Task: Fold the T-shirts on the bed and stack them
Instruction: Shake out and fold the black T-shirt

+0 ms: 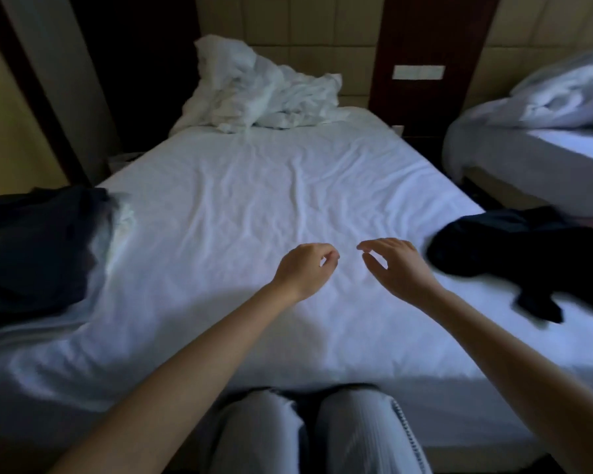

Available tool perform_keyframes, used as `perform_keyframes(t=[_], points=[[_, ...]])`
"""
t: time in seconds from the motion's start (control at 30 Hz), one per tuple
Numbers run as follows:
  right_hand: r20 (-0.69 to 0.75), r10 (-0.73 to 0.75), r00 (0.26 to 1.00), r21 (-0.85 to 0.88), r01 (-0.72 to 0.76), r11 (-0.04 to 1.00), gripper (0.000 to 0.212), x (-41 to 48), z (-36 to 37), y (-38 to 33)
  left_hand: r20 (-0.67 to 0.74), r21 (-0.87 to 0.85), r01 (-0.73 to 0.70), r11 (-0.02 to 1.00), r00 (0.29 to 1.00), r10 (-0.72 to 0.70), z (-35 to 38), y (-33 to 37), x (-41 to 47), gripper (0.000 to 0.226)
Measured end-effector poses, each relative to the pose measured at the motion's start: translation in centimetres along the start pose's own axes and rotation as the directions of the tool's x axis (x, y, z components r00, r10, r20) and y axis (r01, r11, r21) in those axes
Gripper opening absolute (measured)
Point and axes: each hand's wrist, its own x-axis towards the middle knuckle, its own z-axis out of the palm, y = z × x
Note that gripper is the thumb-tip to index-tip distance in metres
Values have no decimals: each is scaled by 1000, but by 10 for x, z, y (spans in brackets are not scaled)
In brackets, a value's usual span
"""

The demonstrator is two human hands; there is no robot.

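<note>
T-shirt pile (31, 248), dark, sits at the left edge of the bed (254, 186); a crumpled dark T-shirt (514, 258) lies near my right hand (394, 265). With my left hand (303, 268) alongside, both grips hover slack and empty mid-bed, where I'd fold.

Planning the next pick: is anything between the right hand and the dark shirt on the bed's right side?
Nothing visible. Only white sheet lies between the empty right hand and the crumpled dark shirt.
</note>
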Motion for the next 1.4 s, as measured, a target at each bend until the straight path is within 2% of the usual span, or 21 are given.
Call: perform_keyframes(t=[0.1, 0.23, 0.3, 0.4, 0.47, 0.5, 0.57, 0.6, 0.63, 0.73, 0.83, 0.93, 1.07, 1.17, 1.23, 1.3, 1.33, 1.4], points=[[-124, 121, 985, -53, -128, 990, 38, -25, -20, 52, 79, -50, -34, 998, 996, 38, 51, 34, 18, 26], [-233, 303, 924, -157, -343, 926, 47, -61, -35, 119, 105, -190, -21, 982, 994, 41, 118, 71, 38, 43], [-271, 332, 904, -206, -391, 897, 53, -81, -29, 145, -4, -216, -86, 973, 996, 87, 146, 84, 45, 46], [-339, 377, 862, -175, -452, 875, 54, -98, -14, 166, -205, -192, -195, 962, 966, 155, 173, 103, 60, 35], [-395, 353, 848, -164, -443, 881, 51, -95, -9, 170, -244, -116, -251, 961, 945, 217, 187, 109, 81, 37], [-414, 336, 846, -176, -437, 882, 50, -93, -7, 170, -169, -59, -245, 968, 958, 233, 194, 111, 93, 44], [-443, 328, 835, -192, -445, 874, 49, -92, -4, 171, 82, 79, -195, 978, 979, 189, 208, 112, 112, 57], [-450, 327, 831, -192, -447, 874, 49, -92, -3, 172, 152, 131, -179, 975, 975, 159, 214, 111, 118, 52], [-450, 324, 832, -193, -445, 874, 50, -92, -2, 173, 147, 132, -180, 975, 976, 160, 219, 109, 121, 43], [-431, 330, 840, -205, -447, 871, 51, -92, -3, 173, -32, -20, -169, 985, 985, 169, 217, 104, 118, 27], [-418, 343, 841, -211, -458, 864, 52, -93, -7, 169, -113, -203, -191, 960, 979, 171, 197, 96, 109, 35], [-386, 351, 853, -201, -449, 871, 55, -94, -14, 160, -111, -210, -162, 964, 984, 141, 173, 77, 101, 41], [-341, 279, 898, -286, -382, 879, 56, -92, -23, 144, -132, 13, -251, 968, 959, 251, 141, 39, 89, 57], [-364, 246, 898, -396, -388, 832, 61, -89, -24, 129, -91, 200, -397, 896, 903, 420, 117, 22, 83, 45], [-360, 262, 895, -461, -415, 785, 68, -90, -22, 121, -68, 272, -447, 852, 874, 481, 101, 6, 82, 38], [-262, 351, 899, -476, -437, 763, 69, -88, -25, 112, -87, 323, -460, 827, 855, 511, 85, -9, 81, 36], [-151, 422, 894, -465, -441, 768, 66, -86, -26, 107, -95, 353, -469, 810, 843, 530, 76, -16, 80, 35], [-10, 463, 886, -413, -425, 805, 56, -82, -26, 97, -99, 411, -497, 764, 809, 580, 60, -32, 76, 34]])
